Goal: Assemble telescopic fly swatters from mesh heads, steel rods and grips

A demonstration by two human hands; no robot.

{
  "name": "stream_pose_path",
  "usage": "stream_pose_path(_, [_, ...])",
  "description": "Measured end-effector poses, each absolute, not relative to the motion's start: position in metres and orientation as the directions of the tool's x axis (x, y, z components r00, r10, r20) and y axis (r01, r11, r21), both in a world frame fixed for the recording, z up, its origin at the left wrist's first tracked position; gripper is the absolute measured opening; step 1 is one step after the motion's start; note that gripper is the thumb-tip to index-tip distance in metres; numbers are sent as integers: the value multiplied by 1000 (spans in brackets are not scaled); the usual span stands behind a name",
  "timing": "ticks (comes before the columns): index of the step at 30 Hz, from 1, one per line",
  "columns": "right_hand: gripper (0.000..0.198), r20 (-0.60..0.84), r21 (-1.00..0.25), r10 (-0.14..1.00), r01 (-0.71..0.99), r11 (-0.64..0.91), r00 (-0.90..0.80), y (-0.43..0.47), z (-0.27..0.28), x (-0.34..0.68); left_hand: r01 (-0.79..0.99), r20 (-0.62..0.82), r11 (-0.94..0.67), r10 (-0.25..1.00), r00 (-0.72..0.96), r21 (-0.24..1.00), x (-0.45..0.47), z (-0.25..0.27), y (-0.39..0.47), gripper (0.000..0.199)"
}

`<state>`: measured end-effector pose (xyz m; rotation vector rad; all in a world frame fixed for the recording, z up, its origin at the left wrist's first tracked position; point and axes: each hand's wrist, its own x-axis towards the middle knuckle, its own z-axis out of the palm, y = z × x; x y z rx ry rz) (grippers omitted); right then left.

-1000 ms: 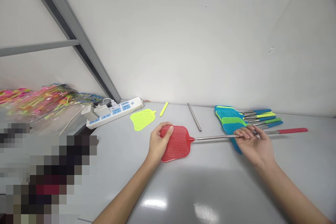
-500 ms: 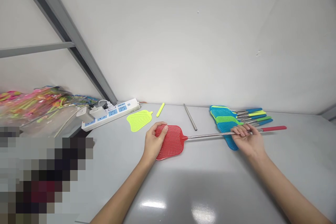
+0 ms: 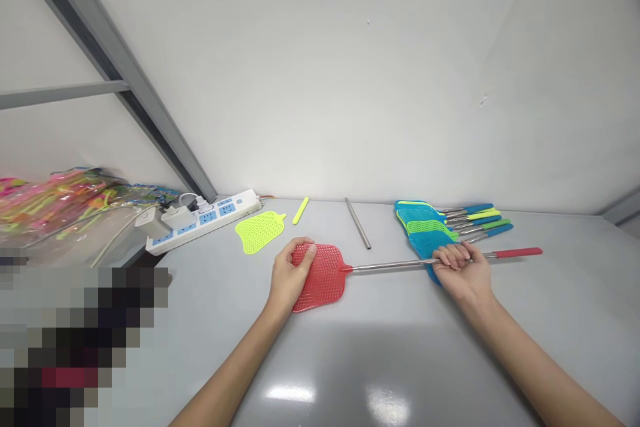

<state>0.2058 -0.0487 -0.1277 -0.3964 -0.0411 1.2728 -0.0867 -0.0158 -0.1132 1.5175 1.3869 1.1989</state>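
Note:
A red fly swatter (image 3: pixel 325 277) with a metal telescoping rod and a red grip lies across between my two hands. My left hand (image 3: pixel 293 275) pinches the outer end of its perforated head, thumb on top. Farther right, my right hand (image 3: pixel 463 270) is wrapped palm up around the rod, just short of the red grip. Behind that hand, several blue, green and yellow fly swatters (image 3: pixel 425 230) lie in an overlapping pile, partly covered by it. A loose yellow swatter head (image 3: pixel 260 231), a yellow grip (image 3: pixel 301 211) and a bare metal rod (image 3: pixel 358 223) lie near the wall.
A white power strip (image 3: pixel 203 221) with plugs in it sits at the left back of the grey table (image 3: pixel 390 327). Beyond it are colourful items in clear plastic bags (image 3: pixel 60 203). A grey metal frame (image 3: pixel 125 80) rises at the left, against the white wall (image 3: pixel 370 100).
The view has shifted slightly, so everything sits a little farther left. Both hands keep their hold on the red fly swatter; the right hand's fingers are curled more tightly round the rod.

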Motion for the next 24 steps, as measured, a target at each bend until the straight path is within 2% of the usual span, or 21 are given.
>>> stream_pose_path(10, [31,-211,-316,911,-907,279,354,-54,-122,194,370,140,-126,990,-11,921,-88,-116,-15,21])
stream_pose_path(18, [31,-232,-353,894,-890,289,383,-55,-121,188,301,44,-37,999,-19,953,-88,-117,-16,26])
stream_pose_path(24, [32,-207,-399,892,-867,298,402,-56,-119,186,240,31,-20,999,-41,971,-85,-115,-18,27])
